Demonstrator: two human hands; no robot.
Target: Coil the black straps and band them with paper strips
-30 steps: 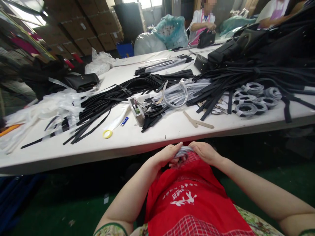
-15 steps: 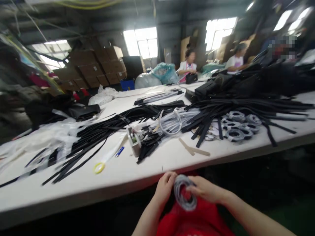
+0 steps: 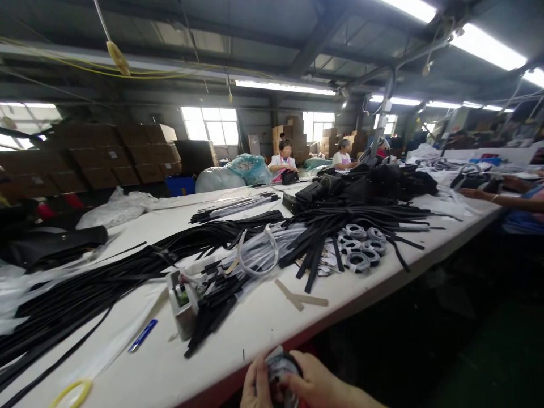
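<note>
At the bottom of the view, by the table's near edge, both hands hold one rolled-up strap (image 3: 279,364), grey-white and shiny with a dark edge. My left hand (image 3: 256,386) grips its left side with bent fingers. Around its right side my right hand (image 3: 318,381) is closed, the thumb lying across the front. The lower part of the roll is cut off by the picture's edge. On the table ahead, several similar rolled straps (image 3: 357,262) lie in a pile, next to a fan of black strips (image 3: 312,255).
The white table (image 3: 221,362) bears a tape dispenser (image 3: 183,309), a blue utility knife (image 3: 143,335), a yellow ring (image 3: 73,393), tan strips (image 3: 302,298) and long black strips (image 3: 110,280). Black bags (image 3: 361,184) are heaped farther back. Two people (image 3: 284,164) sit across; another person's arm (image 3: 484,195) reaches in at right.
The camera view has tilted up and turned right, so the hands and roll now sit lower in the picture. The roll's round opening, facing me before, is now mostly covered by the fingers.
</note>
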